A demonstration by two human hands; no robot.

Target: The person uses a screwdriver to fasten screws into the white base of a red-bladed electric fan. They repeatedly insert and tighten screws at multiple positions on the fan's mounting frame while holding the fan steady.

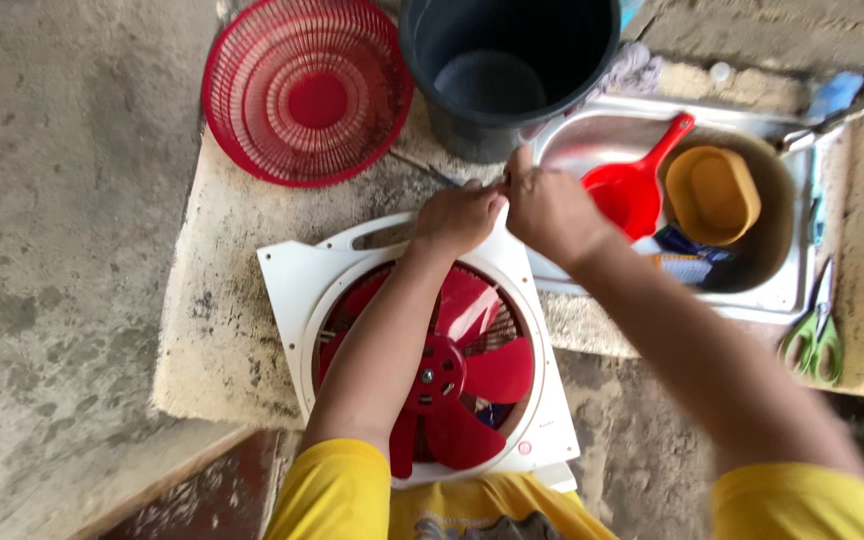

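Left hand and right hand meet fingertip to fingertip at the top edge of the white box fan frame, fingers pinched together on something too small to tell. Under the left forearm, red fan blades sit inside the frame. Just beyond the hands: dark bucket; beyond the left hand, red fan grille. Right of the right hand, steel sink with red scoop and orange bowl. Farther right, green scissors.

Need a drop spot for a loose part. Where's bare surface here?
Bare concrete left of the red grille and white fan housing; a strip of slab between them. Crowded: sink with red scoop and tan bowl, bucket, both hands at the housing's top edge.
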